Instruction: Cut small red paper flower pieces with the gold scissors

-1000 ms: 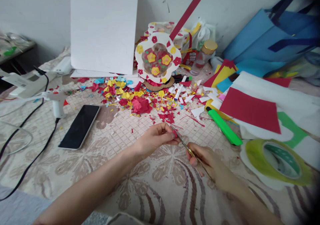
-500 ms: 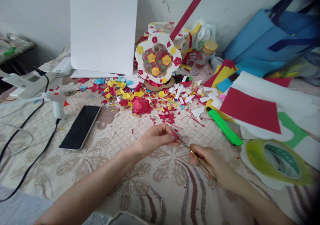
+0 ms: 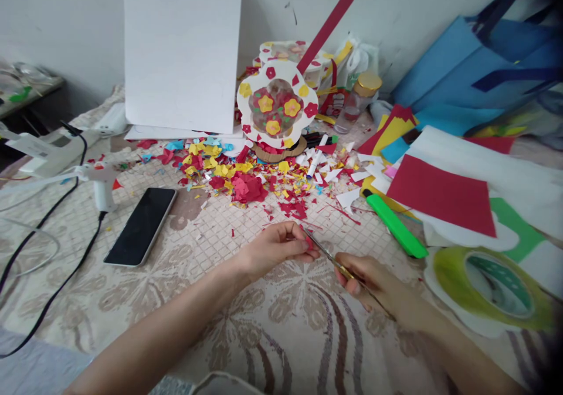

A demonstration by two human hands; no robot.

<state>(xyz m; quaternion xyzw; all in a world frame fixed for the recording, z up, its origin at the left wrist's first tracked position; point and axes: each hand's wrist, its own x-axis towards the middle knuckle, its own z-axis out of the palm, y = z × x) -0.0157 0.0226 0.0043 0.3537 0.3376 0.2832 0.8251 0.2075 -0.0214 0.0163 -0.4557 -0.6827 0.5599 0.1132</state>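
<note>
My left hand (image 3: 281, 245) pinches a small piece of red paper (image 3: 310, 244) between thumb and fingers, most of it hidden. My right hand (image 3: 367, 278) is closed around a pair of metal scissors (image 3: 335, 261) with gold-coloured parts near the pivot. The blades point up and left and meet the red paper at the left fingertips. Whether the blades are apart is too small to tell. Beyond my hands, loose red scraps (image 3: 294, 208) lie on the patterned tablecloth (image 3: 281, 336).
A flower-decorated paper lantern (image 3: 278, 138) stands behind piled scraps (image 3: 211, 166). Left are a phone (image 3: 141, 226), a glue gun (image 3: 102, 185) and cables. Right are a green cutter (image 3: 396, 225), red paper (image 3: 442, 194), a tape roll (image 3: 541, 313) and a blue bag (image 3: 444, 67).
My right hand and the scissors have shifted slightly, the handle end moving right and down. My left hand stays nearly in place with the red paper.
</note>
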